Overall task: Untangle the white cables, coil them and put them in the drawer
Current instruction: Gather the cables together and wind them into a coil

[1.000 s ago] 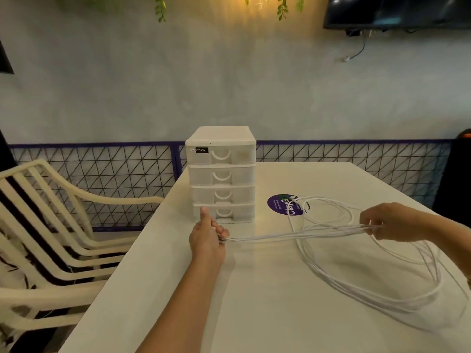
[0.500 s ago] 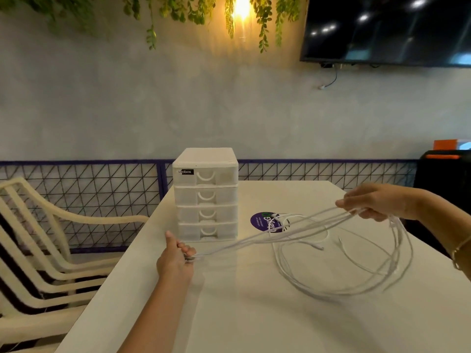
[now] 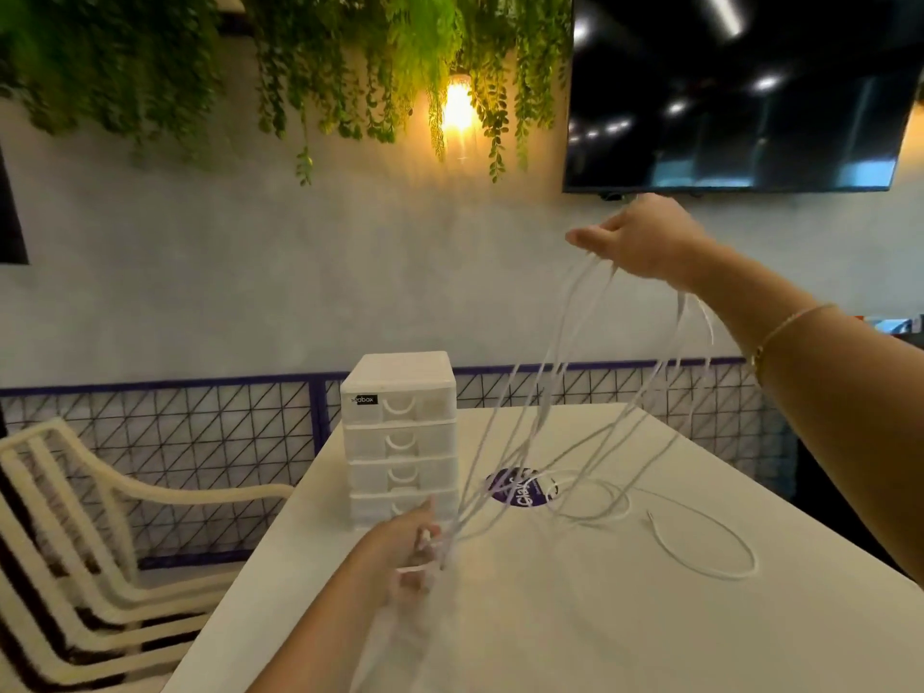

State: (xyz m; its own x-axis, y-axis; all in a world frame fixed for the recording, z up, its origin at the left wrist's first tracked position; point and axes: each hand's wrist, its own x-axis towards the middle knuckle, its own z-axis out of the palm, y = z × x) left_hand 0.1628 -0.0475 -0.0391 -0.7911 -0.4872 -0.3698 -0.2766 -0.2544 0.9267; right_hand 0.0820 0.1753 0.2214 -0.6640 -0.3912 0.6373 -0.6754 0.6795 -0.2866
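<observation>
My left hand (image 3: pixel 405 547) sits low at centre frame, just in front of the drawer unit (image 3: pixel 400 442), fingers curled round one end of the white cables (image 3: pixel 525 432); it's blurry so I can't tell the exact grip; my right hand (image 3: pixel 640 242) is up high at upper right, below the TV (image 3: pixel 740 92), pinching the other end of the bundle; strands run taut and diagonal between the two, and a few loose loops lie on the tabletop (image 3: pixel 600 617) by the purple sticker (image 3: pixel 515 487); all four drawers look closed; lots of bare tabletop toward the lower right; the left edge drops off next to a cream chair (image 3: pixel 75 517).
</observation>
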